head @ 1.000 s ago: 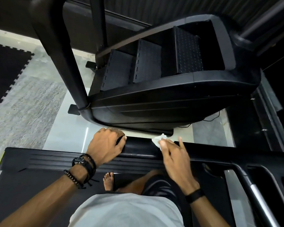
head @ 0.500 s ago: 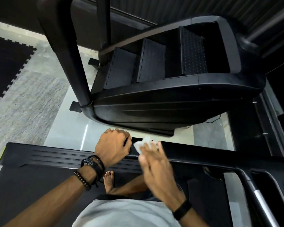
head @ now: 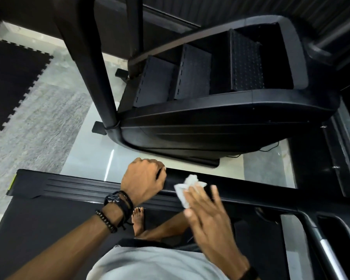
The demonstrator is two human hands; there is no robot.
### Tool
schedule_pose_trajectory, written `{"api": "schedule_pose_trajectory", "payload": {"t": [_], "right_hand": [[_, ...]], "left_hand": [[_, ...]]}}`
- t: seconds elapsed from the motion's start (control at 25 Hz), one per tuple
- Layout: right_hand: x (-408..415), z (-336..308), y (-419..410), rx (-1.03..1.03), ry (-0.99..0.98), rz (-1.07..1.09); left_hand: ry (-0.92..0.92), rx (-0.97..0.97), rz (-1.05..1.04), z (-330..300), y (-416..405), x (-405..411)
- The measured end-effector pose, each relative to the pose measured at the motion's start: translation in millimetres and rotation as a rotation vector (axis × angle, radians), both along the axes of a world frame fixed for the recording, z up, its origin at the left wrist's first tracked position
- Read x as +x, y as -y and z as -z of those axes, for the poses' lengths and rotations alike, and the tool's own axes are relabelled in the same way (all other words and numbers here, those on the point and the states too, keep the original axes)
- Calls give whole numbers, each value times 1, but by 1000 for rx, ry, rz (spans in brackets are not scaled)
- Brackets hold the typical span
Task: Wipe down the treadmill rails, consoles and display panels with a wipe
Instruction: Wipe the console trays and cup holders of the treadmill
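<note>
Wipe (head: 187, 188) under flat right hand (head: 208, 217), now nearer left hand (head: 142, 177) curled round rail (head: 251, 196)

I have a single wide-angle view, from the head camera, looking steeply down and forward over the wearer's grey shirt (head: 158, 263). It sits close above the hands: the left hand (head: 142, 178) curls round the black treadmill rail (head: 251, 196) near the frame's centre, and just right of that grip the right hand (head: 208, 217) presses a crumpled white wipe (head: 187, 188) on the same rail. Beyond the grip, farther from the lens, a black stair-climbing machine (head: 220, 126) fills the upper frame. Wide-angle distortion bends the edges. No second view overlaps.
</note>
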State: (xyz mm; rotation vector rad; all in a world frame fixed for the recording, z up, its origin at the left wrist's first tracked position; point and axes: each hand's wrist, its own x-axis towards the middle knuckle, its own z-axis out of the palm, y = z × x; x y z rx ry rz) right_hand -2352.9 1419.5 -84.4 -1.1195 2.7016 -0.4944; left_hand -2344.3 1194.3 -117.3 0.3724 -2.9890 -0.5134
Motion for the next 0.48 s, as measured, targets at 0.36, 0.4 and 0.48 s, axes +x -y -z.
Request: {"api": "schedule_pose_trajectory", "payload": {"t": [0.36, 0.4, 0.48], "right_hand": [[-45, -14, 47, 66, 255, -5], [-48, -25, 29, 59, 291, 35], [-65, -36, 9, 102, 326, 184]], "left_hand": [[-16, 42, -1, 3, 4, 4], [-22, 39, -5, 3, 4, 2], [-38, 65, 3, 2, 4, -1]]}}
